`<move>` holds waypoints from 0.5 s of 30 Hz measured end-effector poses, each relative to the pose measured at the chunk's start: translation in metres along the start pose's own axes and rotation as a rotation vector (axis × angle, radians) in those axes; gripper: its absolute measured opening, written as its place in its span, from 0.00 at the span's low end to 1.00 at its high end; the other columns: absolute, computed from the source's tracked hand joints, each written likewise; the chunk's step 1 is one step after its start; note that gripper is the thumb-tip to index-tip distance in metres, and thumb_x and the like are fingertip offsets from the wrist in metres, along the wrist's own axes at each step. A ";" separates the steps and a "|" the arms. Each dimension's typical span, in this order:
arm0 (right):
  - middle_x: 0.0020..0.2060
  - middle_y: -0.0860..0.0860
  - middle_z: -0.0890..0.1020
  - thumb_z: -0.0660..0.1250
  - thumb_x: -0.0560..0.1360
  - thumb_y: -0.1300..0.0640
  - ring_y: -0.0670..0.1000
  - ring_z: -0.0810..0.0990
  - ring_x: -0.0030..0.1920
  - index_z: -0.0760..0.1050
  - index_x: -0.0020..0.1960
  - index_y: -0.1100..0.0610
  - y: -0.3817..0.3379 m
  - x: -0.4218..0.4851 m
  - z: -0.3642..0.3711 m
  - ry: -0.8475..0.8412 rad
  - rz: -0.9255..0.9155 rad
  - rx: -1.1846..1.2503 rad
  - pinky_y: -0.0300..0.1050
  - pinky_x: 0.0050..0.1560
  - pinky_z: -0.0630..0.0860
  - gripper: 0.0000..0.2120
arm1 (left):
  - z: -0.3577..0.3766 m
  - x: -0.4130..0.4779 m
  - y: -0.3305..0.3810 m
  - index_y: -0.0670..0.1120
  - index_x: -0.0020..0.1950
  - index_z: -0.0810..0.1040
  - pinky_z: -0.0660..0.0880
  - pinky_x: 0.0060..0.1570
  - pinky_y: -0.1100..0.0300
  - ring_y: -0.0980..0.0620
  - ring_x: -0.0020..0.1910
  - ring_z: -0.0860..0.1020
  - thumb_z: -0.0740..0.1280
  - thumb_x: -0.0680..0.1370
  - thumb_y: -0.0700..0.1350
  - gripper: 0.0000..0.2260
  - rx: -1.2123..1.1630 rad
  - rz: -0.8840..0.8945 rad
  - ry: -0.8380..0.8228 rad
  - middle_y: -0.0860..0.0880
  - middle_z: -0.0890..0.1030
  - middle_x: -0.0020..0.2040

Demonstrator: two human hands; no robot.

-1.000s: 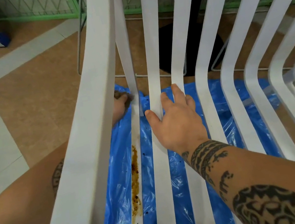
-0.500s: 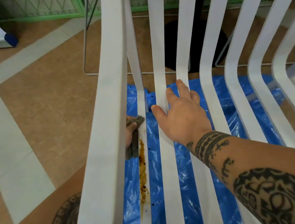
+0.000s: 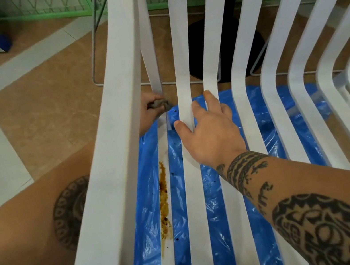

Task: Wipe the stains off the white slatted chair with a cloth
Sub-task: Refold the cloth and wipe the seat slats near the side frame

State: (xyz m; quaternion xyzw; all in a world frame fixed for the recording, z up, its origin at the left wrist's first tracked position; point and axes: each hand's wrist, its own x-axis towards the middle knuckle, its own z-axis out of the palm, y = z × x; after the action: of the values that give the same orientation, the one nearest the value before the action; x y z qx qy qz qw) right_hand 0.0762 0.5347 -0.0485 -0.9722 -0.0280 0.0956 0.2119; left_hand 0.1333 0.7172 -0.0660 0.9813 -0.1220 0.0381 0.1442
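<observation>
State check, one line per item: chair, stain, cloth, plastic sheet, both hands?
White slatted chair: stained on one seat slat.
Brown stain: not yet wiped off.
Dark grey cloth: bunched in the left hand, against the slat.
Blue plastic sheet: spread under the chair, spotted.
Left hand: grip closed on cloth.
Right hand: open, resting on slats.

The chair was white, and one slat had a long brown and orange stain with small dark specks. Under the chair lay a shiny blue plastic sheet, and the floor was brown with pale grey stripes, with a green fence at the back. The cloth was dark grey, and both arms had black patterned tattoos.
</observation>
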 end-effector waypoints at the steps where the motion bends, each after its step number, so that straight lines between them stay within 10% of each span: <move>1: 0.80 0.45 0.45 0.53 0.79 0.34 0.57 0.46 0.78 0.56 0.79 0.51 0.000 0.000 0.000 0.005 -0.003 0.006 0.57 0.70 0.66 0.35 | 0.006 0.002 0.003 0.37 0.49 0.85 0.70 0.42 0.74 0.49 0.43 0.77 0.69 0.78 0.38 0.06 -0.021 0.032 -0.015 0.44 0.80 0.42; 6: 0.80 0.45 0.46 0.54 0.78 0.34 0.57 0.48 0.78 0.58 0.79 0.51 -0.001 -0.001 0.000 0.029 -0.013 0.021 0.56 0.69 0.67 0.34 | 0.028 0.011 0.012 0.48 0.56 0.86 0.77 0.55 0.44 0.41 0.59 0.75 0.67 0.77 0.43 0.11 0.210 0.086 -0.294 0.46 0.83 0.54; 15: 0.80 0.45 0.47 0.55 0.78 0.35 0.56 0.48 0.78 0.60 0.78 0.52 0.001 -0.001 -0.001 0.024 -0.012 0.045 0.56 0.69 0.67 0.34 | 0.027 -0.006 0.017 0.52 0.56 0.82 0.66 0.60 0.49 0.50 0.57 0.67 0.58 0.79 0.57 0.17 0.284 0.078 -0.542 0.53 0.80 0.48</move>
State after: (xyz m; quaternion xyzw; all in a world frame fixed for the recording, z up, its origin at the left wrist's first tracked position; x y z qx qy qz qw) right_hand 0.0756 0.5337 -0.0481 -0.9681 -0.0290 0.0833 0.2347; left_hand 0.1247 0.6945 -0.0875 0.9606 -0.1873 -0.2027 -0.0337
